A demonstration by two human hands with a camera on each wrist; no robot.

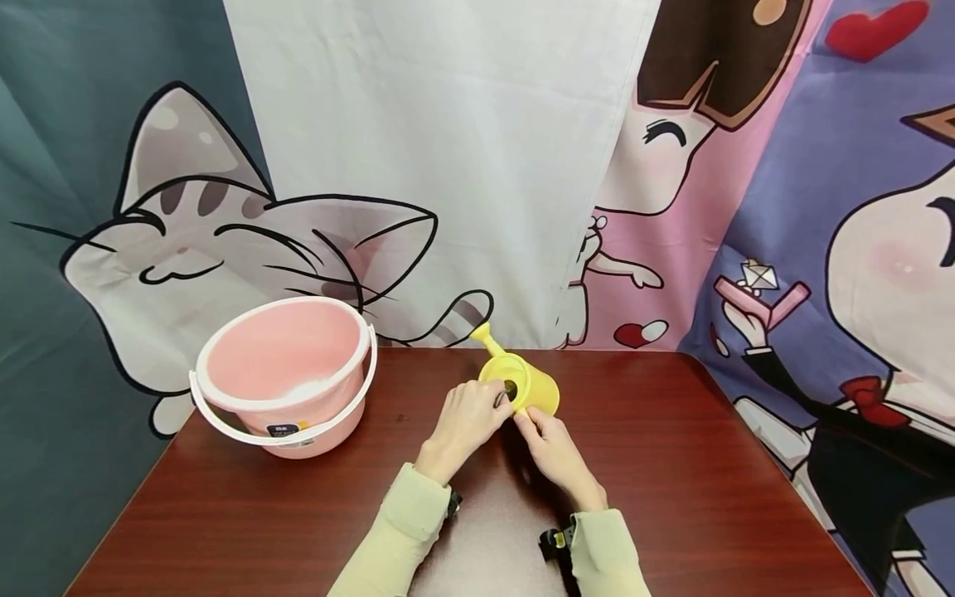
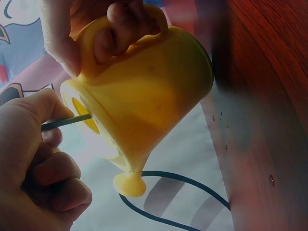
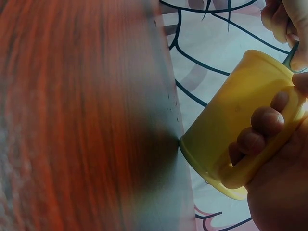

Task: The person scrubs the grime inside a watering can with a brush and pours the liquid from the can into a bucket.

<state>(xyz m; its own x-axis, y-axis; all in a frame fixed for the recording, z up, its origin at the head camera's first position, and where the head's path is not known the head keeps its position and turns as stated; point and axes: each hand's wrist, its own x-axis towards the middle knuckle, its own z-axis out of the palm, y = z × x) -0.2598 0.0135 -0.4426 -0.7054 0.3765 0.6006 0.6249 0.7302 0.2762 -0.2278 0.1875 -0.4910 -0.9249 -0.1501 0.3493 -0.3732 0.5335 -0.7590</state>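
Note:
A yellow toy watering can (image 1: 543, 391) is tilted, its round opening turned toward me and its spout (image 1: 487, 338) pointing away to the left. My right hand (image 1: 555, 452) grips the can's handle (image 2: 86, 55), several fingers threaded through the loop. Between thumb and forefinger, my left hand (image 1: 466, 419) pinches a thin dark green stick (image 2: 67, 121). The stick's far end goes into the can's opening, where a dark rounded shape shows in the head view. What kind of tool the stick belongs to I cannot tell. The can's base (image 3: 204, 171) is close over the table.
On the left of the brown wooden table (image 1: 694, 473) stands a pink bucket (image 1: 298, 348) with a white rim and a white handle hanging toward the front. A printed cartoon cloth (image 1: 448, 124) hangs behind the table's back edge.

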